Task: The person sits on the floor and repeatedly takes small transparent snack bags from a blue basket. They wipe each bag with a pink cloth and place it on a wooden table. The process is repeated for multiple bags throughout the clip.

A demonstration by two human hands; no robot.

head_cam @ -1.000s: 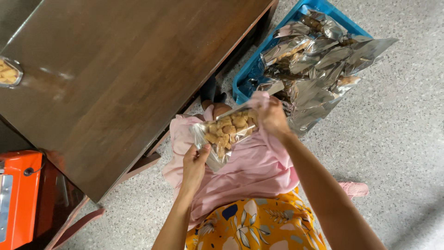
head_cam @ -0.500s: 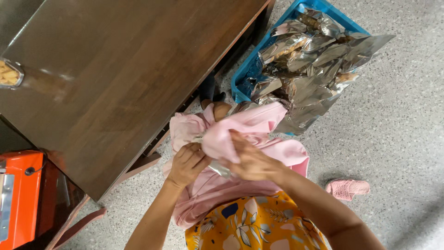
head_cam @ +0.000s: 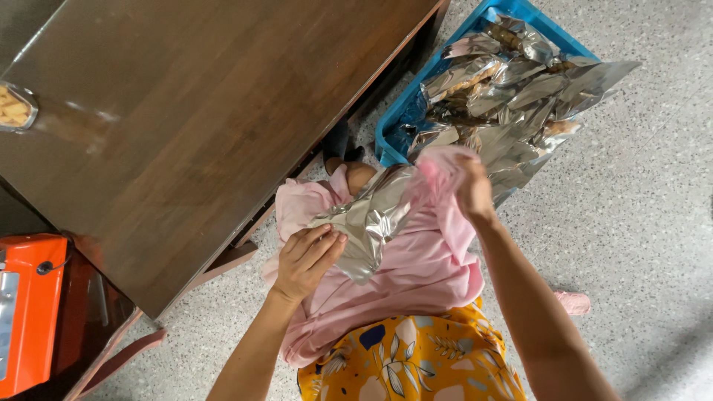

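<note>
A shiny silver foil pouch (head_cam: 377, 219) lies on a pink cloth (head_cam: 405, 275) spread over my lap. My left hand (head_cam: 306, 258) presses on the pouch's lower left corner, fingers closed on its edge. My right hand (head_cam: 474, 191) is raised at the pouch's upper right and grips a bunched fold of the pink cloth, pulling it up over the foil. What the pouch contains is hidden on this side.
A blue plastic crate (head_cam: 475, 30) full of several similar foil pouches stands on the speckled floor to the upper right. A dark wooden table (head_cam: 171, 126) fills the upper left, with a snack packet (head_cam: 13, 108) at its edge. An orange machine (head_cam: 26, 312) sits at lower left.
A clear-faced pouch showing snacks was held up by both hands; it has been turned silver side up on the lap, and my right hand has lifted the pink cloth over it.
</note>
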